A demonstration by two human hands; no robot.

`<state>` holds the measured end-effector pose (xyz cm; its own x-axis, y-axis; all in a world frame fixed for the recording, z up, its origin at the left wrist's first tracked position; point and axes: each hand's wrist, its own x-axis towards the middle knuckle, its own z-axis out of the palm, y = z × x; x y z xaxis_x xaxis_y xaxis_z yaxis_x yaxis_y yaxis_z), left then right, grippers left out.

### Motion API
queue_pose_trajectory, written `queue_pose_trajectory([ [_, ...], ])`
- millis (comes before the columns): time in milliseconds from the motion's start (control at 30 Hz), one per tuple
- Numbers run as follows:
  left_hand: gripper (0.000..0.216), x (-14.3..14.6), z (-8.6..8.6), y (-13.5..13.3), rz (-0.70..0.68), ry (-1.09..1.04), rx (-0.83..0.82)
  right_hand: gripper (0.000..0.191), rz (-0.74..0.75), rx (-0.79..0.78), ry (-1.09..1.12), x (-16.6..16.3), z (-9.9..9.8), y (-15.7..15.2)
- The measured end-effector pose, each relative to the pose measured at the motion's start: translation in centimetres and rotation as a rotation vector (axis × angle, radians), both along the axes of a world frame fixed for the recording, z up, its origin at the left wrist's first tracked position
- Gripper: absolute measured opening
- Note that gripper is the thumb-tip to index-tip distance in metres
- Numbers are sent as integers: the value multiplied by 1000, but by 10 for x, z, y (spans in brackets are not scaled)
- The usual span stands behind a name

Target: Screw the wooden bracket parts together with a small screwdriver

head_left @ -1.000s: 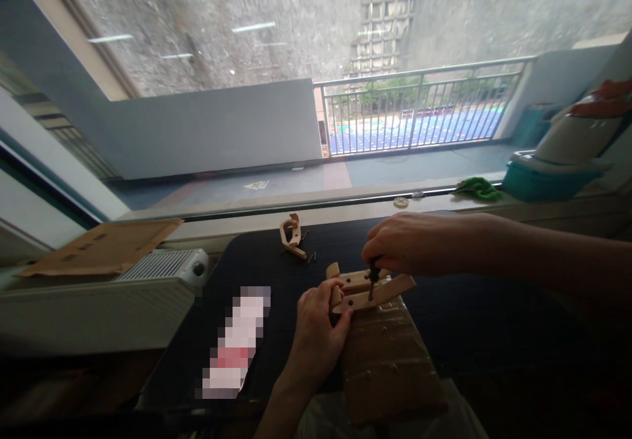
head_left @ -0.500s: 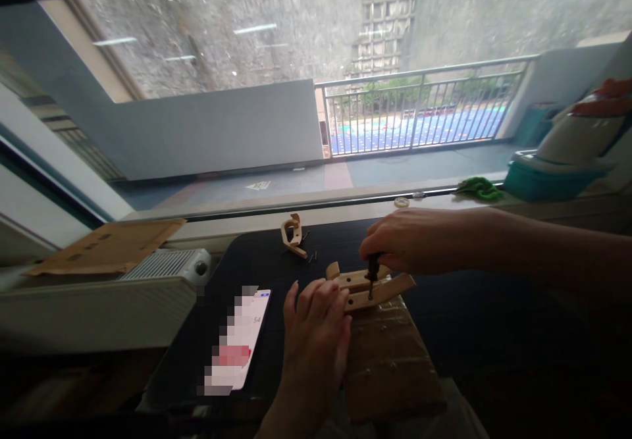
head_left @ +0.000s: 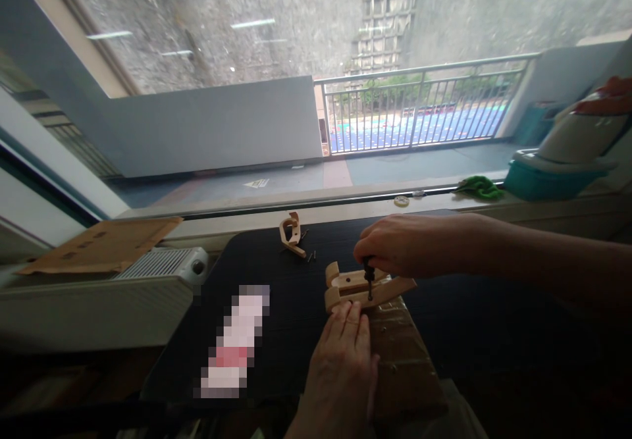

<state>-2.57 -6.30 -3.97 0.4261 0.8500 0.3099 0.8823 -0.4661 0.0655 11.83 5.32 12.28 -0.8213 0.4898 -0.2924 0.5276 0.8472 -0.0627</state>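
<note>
My right hand [head_left: 402,245] is closed around the dark handle of a screwdriver [head_left: 369,271], held upright. Its tip meets a screw hole in the nearer of two pale wooden hook pieces [head_left: 390,291]. The second wooden hook piece [head_left: 355,278] lies just behind, with a dark hole showing. Both rest on a taped brown cardboard box [head_left: 409,366]. My left hand [head_left: 343,353] lies flat, its fingers stretched forward and fingertips touching the near edge of the closer piece; its thumb is mostly hidden.
Farther back on the black table [head_left: 261,261] lie another wooden hook [head_left: 292,235] and several loose screws [head_left: 312,256]. A phone with a blurred-out screen [head_left: 232,347] is at left. A radiator [head_left: 162,261], cardboard [head_left: 103,245] and green cloth [head_left: 478,187] sit near the window.
My left hand has slid right and nearer to me, uncovering the left curved end of the closer hook piece. My right hand and the screwdriver have shifted slightly left, the screwdriver now more upright.
</note>
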Motion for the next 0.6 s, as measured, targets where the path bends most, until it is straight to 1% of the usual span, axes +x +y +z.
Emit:
queue_pose_trajectory([
  [133,40,2,2,3,22,35,-52,20,-3,34,-4,-3,-1,-3],
  [267,40,7,6,5,38,54,-49,20,-31,104,-26,-3,1,-4],
  [333,42,10,6,5,60,55,-44,17,-9,123,1,-1,2,-2],
  [467,45,13,4,7,73,63,-62,14,46,94,48,3,2,3],
  [600,46,12,1,8,80,54,-83,14,25,68,52,4,-1,5],
])
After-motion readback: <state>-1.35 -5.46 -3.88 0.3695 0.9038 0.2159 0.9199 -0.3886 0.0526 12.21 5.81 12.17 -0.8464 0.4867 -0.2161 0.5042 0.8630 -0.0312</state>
